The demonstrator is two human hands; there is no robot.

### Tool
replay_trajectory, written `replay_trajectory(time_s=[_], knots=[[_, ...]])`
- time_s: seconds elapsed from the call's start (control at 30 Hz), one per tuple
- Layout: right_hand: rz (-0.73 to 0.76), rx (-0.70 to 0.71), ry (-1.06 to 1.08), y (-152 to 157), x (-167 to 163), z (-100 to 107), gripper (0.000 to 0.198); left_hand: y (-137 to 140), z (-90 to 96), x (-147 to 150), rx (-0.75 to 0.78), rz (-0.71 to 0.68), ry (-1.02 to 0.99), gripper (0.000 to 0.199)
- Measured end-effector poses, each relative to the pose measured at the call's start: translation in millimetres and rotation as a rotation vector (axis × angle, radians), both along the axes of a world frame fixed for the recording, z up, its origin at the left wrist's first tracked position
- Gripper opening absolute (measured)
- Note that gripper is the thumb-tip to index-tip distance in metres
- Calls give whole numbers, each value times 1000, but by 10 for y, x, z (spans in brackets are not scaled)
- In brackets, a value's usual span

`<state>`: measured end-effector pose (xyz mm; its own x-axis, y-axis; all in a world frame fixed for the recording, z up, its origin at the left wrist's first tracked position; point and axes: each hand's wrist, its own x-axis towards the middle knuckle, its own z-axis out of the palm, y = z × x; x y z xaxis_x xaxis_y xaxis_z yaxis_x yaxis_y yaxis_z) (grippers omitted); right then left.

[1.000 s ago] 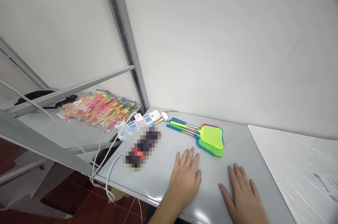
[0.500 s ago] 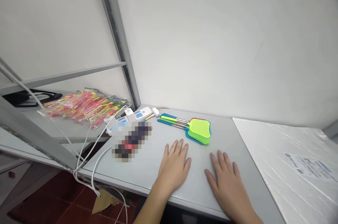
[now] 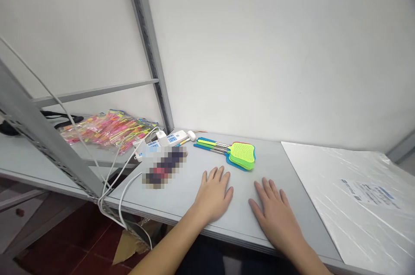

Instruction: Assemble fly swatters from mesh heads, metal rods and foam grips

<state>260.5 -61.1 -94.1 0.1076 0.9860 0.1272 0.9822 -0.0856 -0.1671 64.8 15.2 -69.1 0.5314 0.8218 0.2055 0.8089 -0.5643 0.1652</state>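
Observation:
My left hand (image 3: 214,195) lies flat on the grey shelf (image 3: 181,199), fingers spread and pointing away from me, with nothing in it. To its right, my right hand (image 3: 272,212) rests palm down as well, fingers stretched out and holding nothing. Just beyond both hands is a stack of fly swatters (image 3: 241,155) with yellow, green, blue and red mesh heads. Their blue and green handles point left, joined by shiny metal shafts. Neither hand touches the swatters.
White power strips (image 3: 177,137) with plugs and cables lie at the back left, near a pixelated item (image 3: 165,169). A plastic-wrapped white board (image 3: 324,188) covers the right side. Bagged colourful items (image 3: 110,130) lie on the adjoining shelf, past a metal upright (image 3: 152,50).
The view has shifted slightly, so the shelf and its things sit a little differently in the picture. Both hands stay flat on the shelf and the swatters lie as before.

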Motion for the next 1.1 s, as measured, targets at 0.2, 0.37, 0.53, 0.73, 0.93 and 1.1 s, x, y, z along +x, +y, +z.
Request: replay_trajectory(time_s=[0.2,0.37,0.53,0.73,0.93,1.1], knots=[[4,-2,-13,-4,5,35,61,19,26,20,-8,0,-22,44],[14,19,-21,0,32,-17,60,16,0,8,-9,7,-33,44],[5,64,-31,25,61,-130,61,6,-5,-27,10,-4,-14,44],[3,62,-57,41,78,-170,62,647,288,121,85,-25,84,58],[29,56,-111,103,159,-282,61,1554,288,288,62,-130,115,72],[86,113,-129,148,323,-562,61,1760,125,364,129,-168,106,68]])
